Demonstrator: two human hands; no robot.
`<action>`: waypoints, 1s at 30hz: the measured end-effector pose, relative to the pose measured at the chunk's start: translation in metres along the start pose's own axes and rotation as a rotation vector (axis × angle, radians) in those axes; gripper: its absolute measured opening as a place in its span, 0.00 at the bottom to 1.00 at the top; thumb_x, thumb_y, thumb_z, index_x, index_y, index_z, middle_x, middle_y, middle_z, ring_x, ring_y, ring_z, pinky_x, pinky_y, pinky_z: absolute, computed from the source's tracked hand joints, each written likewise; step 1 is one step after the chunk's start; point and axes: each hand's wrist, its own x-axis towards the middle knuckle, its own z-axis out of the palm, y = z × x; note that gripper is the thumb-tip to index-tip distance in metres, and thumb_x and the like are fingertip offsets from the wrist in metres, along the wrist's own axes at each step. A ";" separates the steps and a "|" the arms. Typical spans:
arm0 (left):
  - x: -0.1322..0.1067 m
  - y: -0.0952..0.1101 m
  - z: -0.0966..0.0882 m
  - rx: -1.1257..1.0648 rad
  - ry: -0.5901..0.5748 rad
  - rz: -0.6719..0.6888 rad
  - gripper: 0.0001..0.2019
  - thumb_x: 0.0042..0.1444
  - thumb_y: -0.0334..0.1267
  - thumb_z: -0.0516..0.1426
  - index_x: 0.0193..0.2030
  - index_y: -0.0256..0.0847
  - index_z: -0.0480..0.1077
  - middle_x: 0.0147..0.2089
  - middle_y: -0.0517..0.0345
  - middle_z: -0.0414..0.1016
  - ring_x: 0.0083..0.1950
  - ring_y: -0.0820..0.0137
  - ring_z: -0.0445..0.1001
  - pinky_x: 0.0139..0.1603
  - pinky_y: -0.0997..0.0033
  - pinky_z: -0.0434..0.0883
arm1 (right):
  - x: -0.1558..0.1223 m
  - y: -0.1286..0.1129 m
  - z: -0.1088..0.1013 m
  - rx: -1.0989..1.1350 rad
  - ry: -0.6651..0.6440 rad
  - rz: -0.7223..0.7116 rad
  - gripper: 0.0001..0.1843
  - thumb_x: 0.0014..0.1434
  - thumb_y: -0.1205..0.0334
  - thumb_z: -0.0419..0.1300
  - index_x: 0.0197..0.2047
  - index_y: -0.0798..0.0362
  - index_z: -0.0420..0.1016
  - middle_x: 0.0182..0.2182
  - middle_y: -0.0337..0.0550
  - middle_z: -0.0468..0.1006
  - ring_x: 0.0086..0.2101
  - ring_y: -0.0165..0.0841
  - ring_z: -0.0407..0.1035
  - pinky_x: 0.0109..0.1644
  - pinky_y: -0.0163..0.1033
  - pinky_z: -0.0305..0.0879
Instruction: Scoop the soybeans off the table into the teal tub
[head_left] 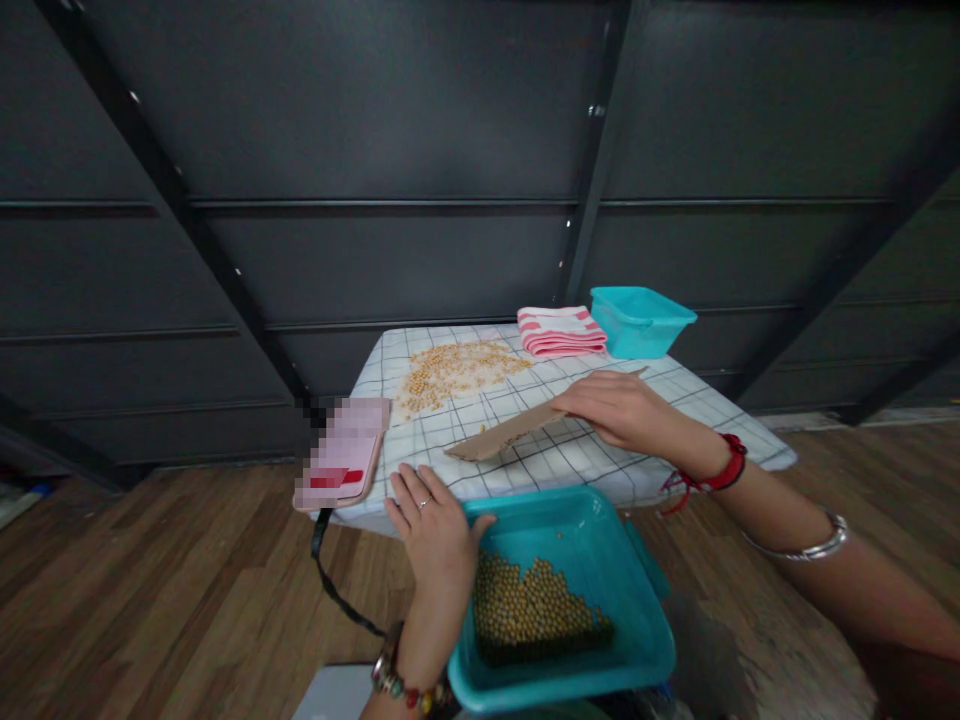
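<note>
My right hand [611, 408] is closed around a flat piece of brown cardboard [514, 430], tilted over the checked cloth of the small table. One long cardboard edge faces the table's front. My left hand [435, 515] lies palm down at the front table edge, fingers stretched out, its thumb by the rim of a teal plastic bin [570, 680]. Inside the bin is a heap of small round tan beans [536, 605], gathered toward the near left. Behind the cardboard, loose yellowish grains [461, 370] are spread over the cloth; their exact kind is unclear.
A folded pink-and-white striped towel [562, 332] sits at the back of the checked cloth [697, 410], beside a smaller teal tub [641, 325]. On the left edge lies a pink phone [349, 450], a black cord hanging below. Dark metal panels [390, 110] stand behind the table.
</note>
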 end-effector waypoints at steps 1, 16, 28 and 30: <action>0.000 0.000 -0.001 0.001 0.002 0.001 0.45 0.42 0.48 0.61 0.58 0.13 0.52 0.62 0.16 0.51 0.64 0.38 0.50 0.60 0.40 0.52 | -0.001 0.000 -0.001 0.002 0.000 0.003 0.16 0.55 0.76 0.46 0.43 0.56 0.68 0.32 0.44 0.76 0.33 0.32 0.69 0.38 0.38 0.64; -0.001 -0.002 0.007 -0.013 0.041 0.011 0.43 0.43 0.47 0.60 0.58 0.14 0.52 0.61 0.15 0.51 0.64 0.39 0.49 0.60 0.39 0.51 | 0.006 0.001 0.011 -0.024 -0.004 -0.009 0.17 0.55 0.76 0.45 0.42 0.56 0.69 0.32 0.43 0.76 0.33 0.31 0.69 0.38 0.38 0.64; 0.000 -0.001 0.004 -0.004 0.033 0.012 0.45 0.40 0.49 0.62 0.58 0.13 0.53 0.61 0.15 0.52 0.63 0.38 0.51 0.60 0.40 0.53 | -0.013 -0.004 -0.005 0.001 -0.010 0.007 0.17 0.57 0.75 0.45 0.44 0.54 0.69 0.33 0.43 0.77 0.35 0.31 0.70 0.40 0.39 0.66; 0.000 -0.002 0.005 -0.010 0.036 0.016 0.45 0.41 0.49 0.61 0.58 0.13 0.52 0.61 0.16 0.52 0.63 0.38 0.51 0.60 0.40 0.52 | -0.016 -0.005 -0.005 -0.009 -0.011 0.006 0.17 0.57 0.75 0.44 0.44 0.54 0.69 0.33 0.43 0.77 0.35 0.31 0.70 0.40 0.39 0.66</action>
